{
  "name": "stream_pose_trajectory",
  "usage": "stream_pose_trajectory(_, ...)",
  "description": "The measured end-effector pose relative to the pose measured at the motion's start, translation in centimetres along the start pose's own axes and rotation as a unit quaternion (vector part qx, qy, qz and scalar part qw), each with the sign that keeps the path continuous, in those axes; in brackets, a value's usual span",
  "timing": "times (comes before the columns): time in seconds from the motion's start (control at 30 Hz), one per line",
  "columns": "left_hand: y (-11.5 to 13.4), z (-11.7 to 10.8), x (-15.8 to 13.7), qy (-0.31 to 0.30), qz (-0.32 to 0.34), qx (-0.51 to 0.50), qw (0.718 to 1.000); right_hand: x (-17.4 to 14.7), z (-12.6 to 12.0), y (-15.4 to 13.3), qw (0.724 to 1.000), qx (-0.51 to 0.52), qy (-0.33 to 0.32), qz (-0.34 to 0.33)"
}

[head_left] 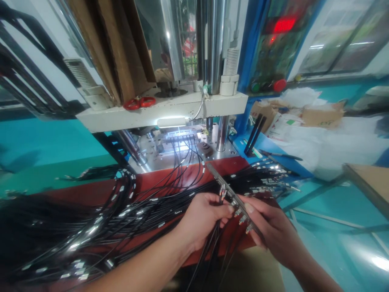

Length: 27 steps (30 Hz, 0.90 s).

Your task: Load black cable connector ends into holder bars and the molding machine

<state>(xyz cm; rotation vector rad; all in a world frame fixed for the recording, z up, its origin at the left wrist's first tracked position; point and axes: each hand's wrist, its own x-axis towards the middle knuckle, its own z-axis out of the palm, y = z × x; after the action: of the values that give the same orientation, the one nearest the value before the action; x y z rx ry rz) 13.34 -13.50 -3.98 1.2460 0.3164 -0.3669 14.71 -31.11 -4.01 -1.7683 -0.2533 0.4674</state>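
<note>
My right hand grips the lower end of a long dark metal bar, held at a slant over the red work surface. Several small metal connectors with black cables stick out along the bar's lower left side. My left hand is closed on black cables, their metal ends up against the bar near its middle. The thumb and fingers pinch together there. More cables hang down below that hand. Behind, a similar bar with cables lies under the bright light in the press.
Bundles of black cables cover much of the red surface. The press's white plate carries red-handled scissors. Steel guide posts stand around its bed. A control box with a red button and plastic bags are at right.
</note>
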Motion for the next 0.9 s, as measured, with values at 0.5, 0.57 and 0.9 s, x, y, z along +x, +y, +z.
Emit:
stream_pose_trajectory(0.5,0.5,-0.9,-0.9,0.027,0.014,-0.062,0.998,-0.1,-0.9,0.8,0.998,0.041,0.044,0.014)
stream_pose_trajectory(0.57,0.5,-0.9,-1.1,0.052,0.012,-0.074,0.996,-0.1,-1.1,0.9,0.998,0.032,0.048,0.004)
stream_pose_trajectory(0.9,0.6,-0.6,-1.4,0.041,0.060,-0.113,0.991,0.1,-1.4,1.4,0.998,0.014,0.051,-0.027)
